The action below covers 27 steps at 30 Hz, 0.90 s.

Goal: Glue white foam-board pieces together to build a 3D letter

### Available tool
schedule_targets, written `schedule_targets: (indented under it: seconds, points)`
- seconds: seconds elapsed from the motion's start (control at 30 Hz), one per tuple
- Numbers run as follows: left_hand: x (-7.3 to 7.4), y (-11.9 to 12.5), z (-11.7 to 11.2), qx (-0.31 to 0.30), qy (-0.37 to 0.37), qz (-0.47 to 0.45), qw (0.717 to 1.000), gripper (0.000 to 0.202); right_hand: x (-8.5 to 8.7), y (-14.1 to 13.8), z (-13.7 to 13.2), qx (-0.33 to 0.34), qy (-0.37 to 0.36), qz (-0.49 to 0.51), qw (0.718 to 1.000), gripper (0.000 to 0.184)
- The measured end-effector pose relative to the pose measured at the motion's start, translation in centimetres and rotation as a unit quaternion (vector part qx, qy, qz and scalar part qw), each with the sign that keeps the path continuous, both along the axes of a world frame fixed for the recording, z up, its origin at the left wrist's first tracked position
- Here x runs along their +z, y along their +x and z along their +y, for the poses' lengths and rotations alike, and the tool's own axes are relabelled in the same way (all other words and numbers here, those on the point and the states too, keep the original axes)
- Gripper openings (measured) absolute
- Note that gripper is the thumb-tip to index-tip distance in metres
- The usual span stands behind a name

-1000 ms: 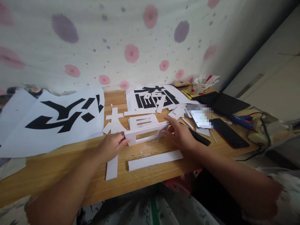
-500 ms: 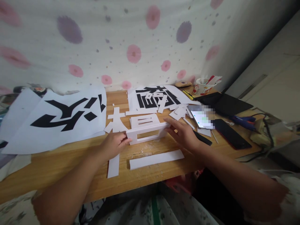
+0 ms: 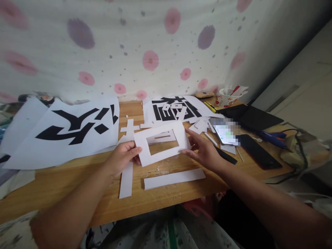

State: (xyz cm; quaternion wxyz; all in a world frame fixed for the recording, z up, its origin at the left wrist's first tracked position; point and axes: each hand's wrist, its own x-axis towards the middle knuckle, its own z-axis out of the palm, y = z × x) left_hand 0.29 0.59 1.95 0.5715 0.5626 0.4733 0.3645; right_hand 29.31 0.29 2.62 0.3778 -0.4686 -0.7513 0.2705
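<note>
Between my two hands a white rectangular frame (image 3: 141, 149) with a cut-out window is held tilted up above the table. My left hand (image 3: 126, 155) pinches its left edge, thumb on the near face. At the right edge, my right hand (image 3: 201, 147) grips the frame between thumb and fingers. Through the window part of a white slotted piece (image 3: 166, 137) shows on the table behind. Left of the frame lies a white cross-shaped piece (image 3: 130, 128). Two white strips lie nearer me, one (image 3: 174, 178) crosswise and one (image 3: 126, 181) lengthwise, below my left hand.
A sheet with large black strokes (image 3: 77, 121) covers the left side; another printed sheet (image 3: 153, 103) lies at the back under small cut pieces. On the right are a lit phone (image 3: 225, 134), a dark phone (image 3: 259, 152), blue-handled pliers (image 3: 275, 139) and a paper cup (image 3: 226, 98).
Both hands have turned the white frame so its window looks taller and faces me more. The frame has risen slightly. The view has shifted a little.
</note>
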Motion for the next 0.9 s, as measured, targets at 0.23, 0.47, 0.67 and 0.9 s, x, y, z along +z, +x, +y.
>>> schedule_targets:
  seconds: [0.23, 0.47, 0.67, 0.9]
  points:
    - [0.2, 0.1, -0.1, -0.003, -0.024, -0.018, 1.0, 0.028, 0.1, 0.0, -0.3, -0.016, -0.001, -0.008, 1.0, 0.077]
    - [-0.2, 0.0, -0.2, -0.012, -0.008, -0.033, 0.999, 0.025, -0.1, -0.3, -0.6, -0.033, 0.003, 0.007, 0.999, 0.075]
    - [-0.2, 0.0, -0.3, -0.016, 0.001, -0.024, 1.0, 0.023, -0.5, -0.3, -0.7, -0.031, 0.003, 0.053, 0.998, 0.07]
    - [-0.1, 0.1, -0.3, -0.005, 0.032, -0.02, 0.999, 0.03, -1.0, -0.3, -0.5, -0.015, -0.077, 0.114, 0.99, 0.068]
